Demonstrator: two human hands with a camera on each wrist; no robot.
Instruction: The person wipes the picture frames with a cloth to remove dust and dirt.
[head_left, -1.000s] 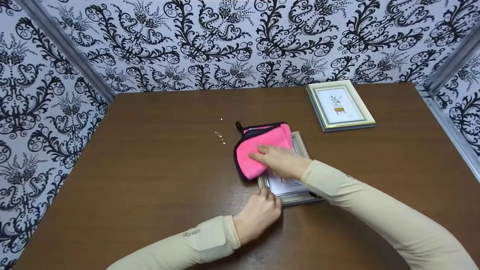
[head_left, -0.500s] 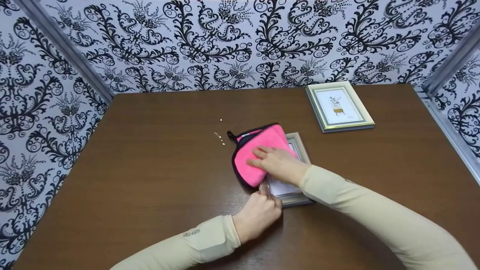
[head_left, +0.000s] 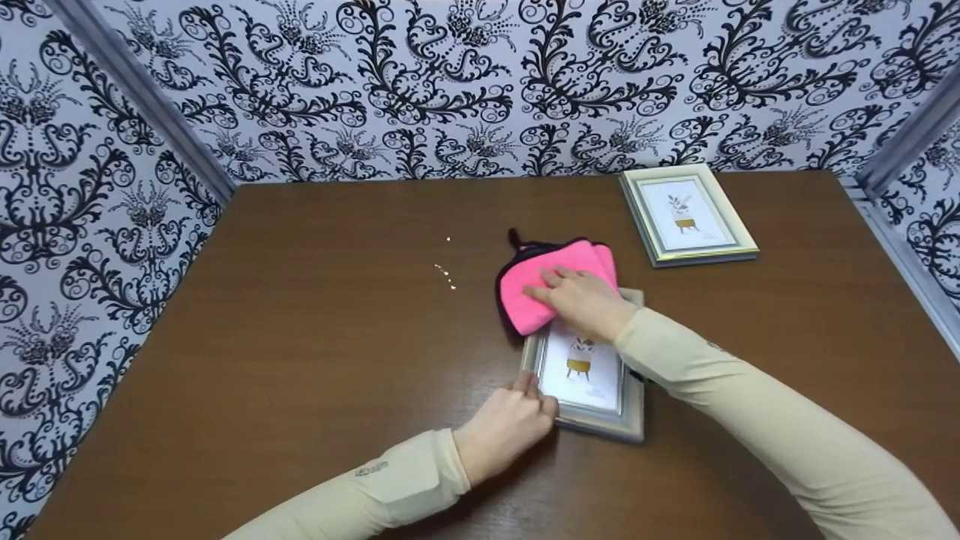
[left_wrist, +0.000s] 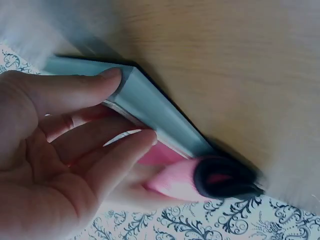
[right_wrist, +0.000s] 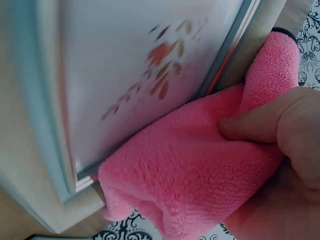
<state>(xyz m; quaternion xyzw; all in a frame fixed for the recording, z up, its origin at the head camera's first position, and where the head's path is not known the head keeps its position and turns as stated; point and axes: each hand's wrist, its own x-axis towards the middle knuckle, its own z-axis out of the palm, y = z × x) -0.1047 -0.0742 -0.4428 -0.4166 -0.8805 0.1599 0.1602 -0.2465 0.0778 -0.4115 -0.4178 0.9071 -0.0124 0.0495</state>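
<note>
Near the middle of the brown table lies a picture frame [head_left: 579,371] with a pale border and a potted plant print. My left hand [head_left: 506,427] grips its near left corner; in the left wrist view the thumb [left_wrist: 95,87] presses the outer edge, with the fingers over the front. A fluffy pink cloth [head_left: 521,296] with black trim and a hanging loop covers the frame's far end. My right hand [head_left: 589,304] holds this cloth against the frame. In the right wrist view its thumb [right_wrist: 250,125] sinks into the cloth, which hides the other fingers.
A second picture frame [head_left: 690,214] with a similar print lies at the back right of the table [head_left: 300,337]. Several tiny pale crumbs [head_left: 448,276] are scattered left of the cloth. Patterned wall panels [head_left: 420,90] enclose the back and sides.
The right hand and cloth have shifted from the left edge back up and to the right. The gripped frame has come nearer and turned slightly, baring more of its print.
</note>
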